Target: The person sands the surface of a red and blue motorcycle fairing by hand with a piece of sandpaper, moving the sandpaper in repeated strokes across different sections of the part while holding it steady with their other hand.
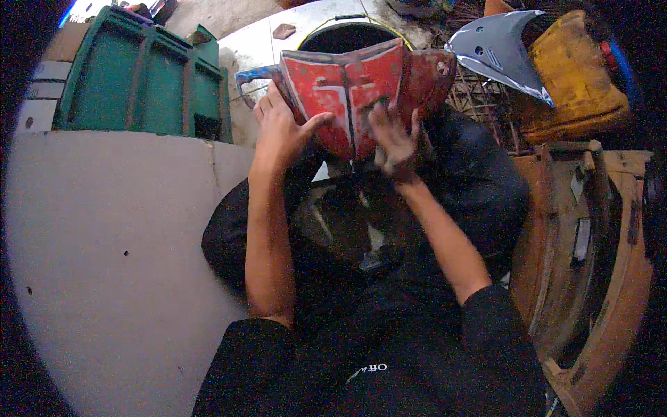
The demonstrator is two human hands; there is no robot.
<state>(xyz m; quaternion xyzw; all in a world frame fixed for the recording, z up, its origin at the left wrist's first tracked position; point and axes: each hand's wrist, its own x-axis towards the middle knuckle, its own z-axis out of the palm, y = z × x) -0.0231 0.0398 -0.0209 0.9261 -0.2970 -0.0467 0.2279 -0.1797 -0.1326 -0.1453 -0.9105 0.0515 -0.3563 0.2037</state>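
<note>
One black tub (347, 36), contents unclear, sits beyond one red fairing (322, 80); left hand (278, 132) clasps the fairing's left edge, right hand (396, 142) spreads over its front.

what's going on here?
A person in black has both bare hands at a scuffed red fairing-like panel. The left hand is at its left edge, thumb spread toward the front; the right hand, blurred, is over the lower right of its face, and whether it presses or holds anything is unclear. A dark, yellow-rimmed tub sits just beyond; a grey panel lies off to the right.
</note>
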